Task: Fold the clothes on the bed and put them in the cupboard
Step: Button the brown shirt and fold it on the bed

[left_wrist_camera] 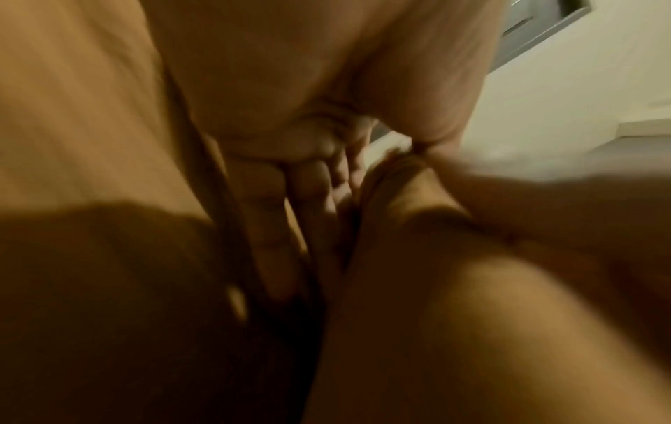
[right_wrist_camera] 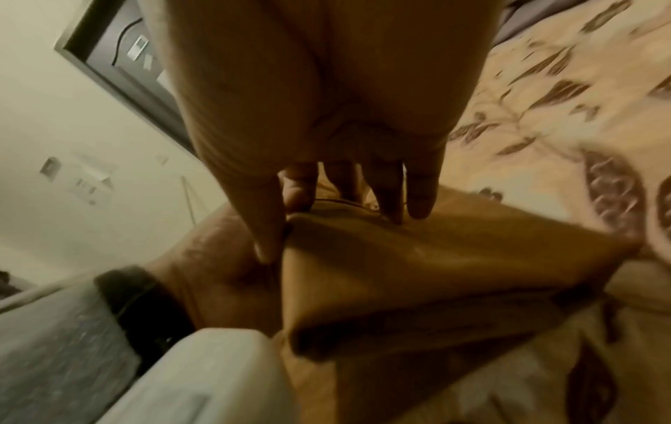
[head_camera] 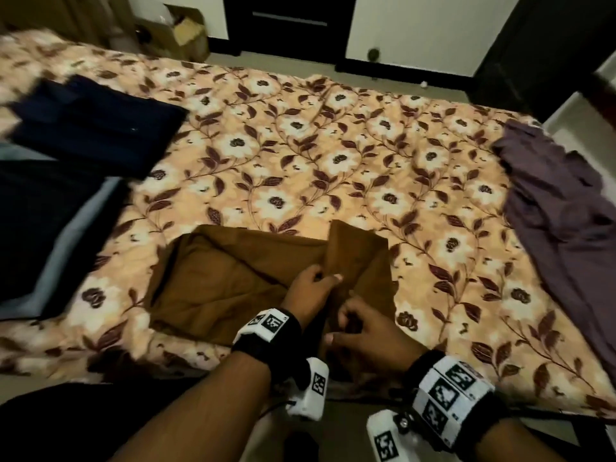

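— Where the bed (head_camera: 300,145) fills the room, what covers it?
— One quilted peach spread with white flowers and maroon leaves; beyond it, a pale wall, dark doors (head_camera: 290,25) and one open cardboard box (head_camera: 186,31) on the floor.
— How many garments lie there?
— Three apart from the dark bedding at the left edge: one brown cloth (head_camera: 216,281) at the near edge, smooth, partly folded; one navy piece (head_camera: 96,125) folded flat at far left; one purple garment (head_camera: 560,208), rumpled, at the right edge.
— And the hands?
— Both grip the brown cloth. The left hand (head_camera: 310,288) pinches a raised fold; the right hand (head_camera: 366,331), just beside it, curls its fingers (right_wrist_camera: 421,192) over the fabric's edge.
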The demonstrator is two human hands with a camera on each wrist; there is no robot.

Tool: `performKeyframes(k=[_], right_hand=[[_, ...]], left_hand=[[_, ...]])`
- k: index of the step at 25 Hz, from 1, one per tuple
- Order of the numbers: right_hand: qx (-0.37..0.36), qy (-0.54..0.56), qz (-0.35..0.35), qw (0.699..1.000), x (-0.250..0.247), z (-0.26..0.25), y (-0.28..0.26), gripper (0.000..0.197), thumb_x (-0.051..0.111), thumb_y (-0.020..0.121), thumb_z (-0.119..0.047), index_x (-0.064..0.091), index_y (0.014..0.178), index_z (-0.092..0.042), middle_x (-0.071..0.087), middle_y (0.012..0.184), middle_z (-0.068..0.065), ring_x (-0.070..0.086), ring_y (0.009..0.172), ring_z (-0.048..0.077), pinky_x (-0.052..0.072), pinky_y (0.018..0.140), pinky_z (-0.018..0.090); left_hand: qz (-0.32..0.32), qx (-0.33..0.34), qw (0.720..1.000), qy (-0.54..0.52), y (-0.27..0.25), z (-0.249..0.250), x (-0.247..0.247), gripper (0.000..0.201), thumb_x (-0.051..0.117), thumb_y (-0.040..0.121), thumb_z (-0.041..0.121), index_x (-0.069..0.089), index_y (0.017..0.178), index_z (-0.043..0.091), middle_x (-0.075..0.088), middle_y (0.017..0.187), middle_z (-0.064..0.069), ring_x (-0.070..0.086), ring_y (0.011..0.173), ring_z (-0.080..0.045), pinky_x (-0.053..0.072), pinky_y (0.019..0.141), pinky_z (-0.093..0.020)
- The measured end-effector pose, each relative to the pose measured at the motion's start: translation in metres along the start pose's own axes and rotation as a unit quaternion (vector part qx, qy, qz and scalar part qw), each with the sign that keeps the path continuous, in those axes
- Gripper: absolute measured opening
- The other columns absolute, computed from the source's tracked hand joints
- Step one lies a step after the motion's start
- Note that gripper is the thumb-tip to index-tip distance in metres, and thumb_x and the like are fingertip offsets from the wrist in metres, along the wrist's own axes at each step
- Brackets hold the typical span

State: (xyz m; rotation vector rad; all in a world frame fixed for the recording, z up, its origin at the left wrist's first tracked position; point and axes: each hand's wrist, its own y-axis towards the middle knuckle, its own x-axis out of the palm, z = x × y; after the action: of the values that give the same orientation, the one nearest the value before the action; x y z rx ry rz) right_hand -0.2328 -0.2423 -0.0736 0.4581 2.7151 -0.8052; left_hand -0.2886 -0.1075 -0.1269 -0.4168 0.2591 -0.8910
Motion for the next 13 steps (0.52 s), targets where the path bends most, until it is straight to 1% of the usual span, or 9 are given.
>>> performKeyframes(k=[2, 3, 4, 6, 7, 8, 9, 12, 13], right_hand=[[-0.03, 0.034, -0.062, 0.997, 0.039, -0.02, 0.021, 0.022, 0.069, 0.085, -0.013, 0.049, 0.079, -0.02, 0.051, 0.114, -0.014, 0.043, 0.111, -0.007, 0.041, 0.077, 0.01], [-0.038, 0.059, -0.07, 0.995, 0.055, -0.029, 0.029, 0.019, 0.068, 0.085, -0.012, 0.052, 0.08, -0.021, 0.053, 0.115, -0.014, 0.044, 0.114, -0.003, 0.043, 0.083, 0.014], [-0.049, 0.074, -0.041, 0.995, 0.065, -0.034, 0.037, 0.015, 0.068, 0.086, -0.013, 0.056, 0.08, -0.021, 0.058, 0.111, -0.012, 0.051, 0.112, 0.004, 0.046, 0.085, 0.021], [-0.05, 0.058, 0.132, 0.988, 0.065, -0.031, 0.051, 0.011, 0.067, 0.086, -0.018, 0.059, 0.079, -0.019, 0.066, 0.095, -0.004, 0.061, 0.094, 0.016, 0.051, 0.083, 0.034], [-0.032, 0.024, 0.233, 0.972, 0.06, -0.023, 0.059, 0.012, 0.068, 0.085, -0.022, 0.059, 0.078, -0.019, 0.064, 0.09, 0.0, 0.061, 0.089, 0.02, 0.051, 0.081, 0.039], [0.001, -0.012, 0.305, 0.952, 0.051, -0.014, 0.066, 0.014, 0.068, 0.083, -0.027, 0.057, 0.079, -0.02, 0.062, 0.091, 0.004, 0.06, 0.088, 0.025, 0.05, 0.081, 0.041], [0.042, -0.025, 0.338, 0.94, 0.043, -0.006, 0.072, 0.018, 0.069, 0.081, -0.031, 0.055, 0.086, -0.019, 0.06, 0.099, 0.008, 0.059, 0.092, 0.03, 0.049, 0.083, 0.042], [0.19, 0.079, 0.248, 0.947, 0.037, 0.014, 0.096, 0.052, 0.074, 0.08, -0.032, 0.046, 0.122, -0.019, 0.053, 0.128, 0.013, 0.057, 0.109, 0.034, 0.049, 0.093, 0.046], [0.192, 0.105, 0.221, 0.95, 0.034, 0.016, 0.101, 0.05, 0.073, 0.081, -0.028, 0.047, 0.123, -0.02, 0.054, 0.131, 0.013, 0.058, 0.109, 0.035, 0.05, 0.093, 0.05]], left_hand=[[0.059, -0.01, 0.998, 0.016, 0.004, -0.014, -0.074, 0.024, 0.065, 0.075, 0.035, 0.065, 0.082, 0.012, 0.07, 0.091, -0.018, 0.065, 0.09, -0.035, 0.049, 0.093, -0.053], [0.092, -0.015, 0.995, 0.021, 0.001, -0.017, -0.112, 0.021, 0.063, 0.075, 0.032, 0.066, 0.08, 0.012, 0.07, 0.097, -0.02, 0.065, 0.095, -0.036, 0.047, 0.095, -0.055], [0.126, -0.021, 0.991, 0.03, 0.001, -0.021, -0.148, 0.017, 0.061, 0.076, 0.03, 0.067, 0.08, 0.015, 0.07, 0.104, -0.018, 0.064, 0.1, -0.035, 0.045, 0.098, -0.054], [0.178, -0.026, 0.983, 0.044, -0.003, -0.026, -0.2, 0.017, 0.061, 0.08, 0.035, 0.07, 0.082, 0.021, 0.069, 0.113, -0.01, 0.062, 0.108, -0.031, 0.045, 0.1, -0.051], [0.195, -0.019, 0.98, 0.042, -0.009, -0.026, -0.215, 0.02, 0.063, 0.082, 0.039, 0.071, 0.085, 0.022, 0.071, 0.108, -0.006, 0.065, 0.102, -0.029, 0.049, 0.096, -0.05], [0.205, -0.007, 0.978, 0.041, -0.011, -0.028, -0.221, 0.023, 0.066, 0.084, 0.043, 0.071, 0.09, 0.021, 0.073, 0.102, -0.004, 0.067, 0.095, -0.026, 0.052, 0.092, -0.048], [0.202, 0.008, 0.978, 0.045, -0.015, -0.028, -0.222, 0.028, 0.07, 0.083, 0.043, 0.07, 0.099, 0.02, 0.072, 0.102, -0.001, 0.068, 0.091, -0.024, 0.054, 0.089, -0.044], [0.194, 0.037, 0.978, 0.061, -0.015, -0.033, -0.212, 0.054, 0.079, 0.08, 0.028, 0.057, 0.128, 0.013, 0.059, 0.115, 0.003, 0.059, 0.1, -0.018, 0.047, 0.089, -0.031], [0.206, 0.044, 0.975, 0.068, -0.016, -0.03, -0.211, 0.058, 0.079, 0.08, 0.024, 0.055, 0.131, 0.011, 0.058, 0.116, 0.0, 0.057, 0.102, -0.019, 0.045, 0.09, -0.03]])
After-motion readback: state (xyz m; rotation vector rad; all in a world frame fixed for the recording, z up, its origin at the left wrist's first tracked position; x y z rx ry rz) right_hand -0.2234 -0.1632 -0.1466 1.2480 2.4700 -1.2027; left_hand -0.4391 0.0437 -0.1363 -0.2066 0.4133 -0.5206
